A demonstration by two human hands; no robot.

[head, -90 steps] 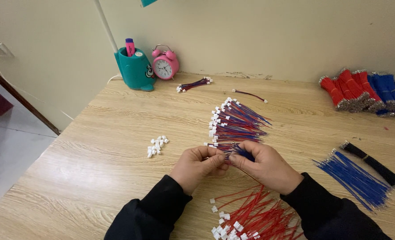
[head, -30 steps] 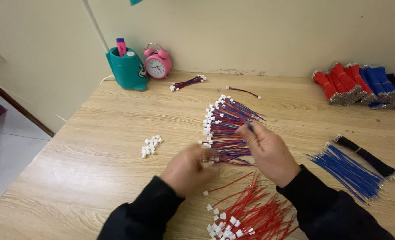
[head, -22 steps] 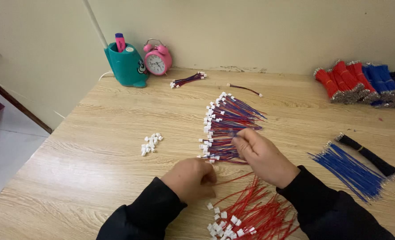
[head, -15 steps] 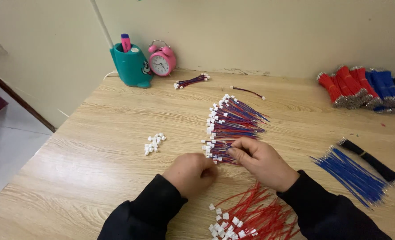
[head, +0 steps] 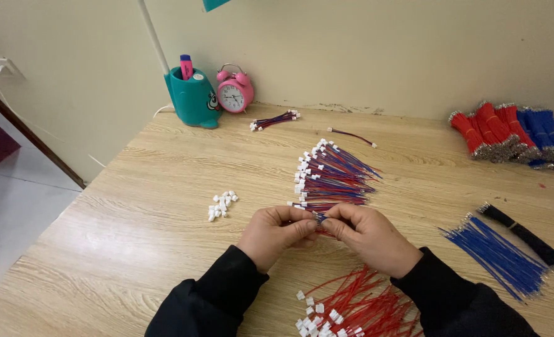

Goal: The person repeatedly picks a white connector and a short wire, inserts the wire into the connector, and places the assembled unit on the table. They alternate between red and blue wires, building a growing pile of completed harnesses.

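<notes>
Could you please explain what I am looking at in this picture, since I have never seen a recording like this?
There is no machine here: the view comes from a camera worn on a person's head, looking down at their own two bare hands over a wooden table. The left hand and the right hand meet at the fingertips and pinch a thin wire with a small white plug between them. Just beyond lies a fanned pile of red and blue wires with white plugs. Near the sleeves lies a heap of red wires, to the right loose blue wires, and to the left a few small white plugs. At the back stand a teal pen holder and a pink alarm clock; bundles of red and blue wire lie far right.
</notes>
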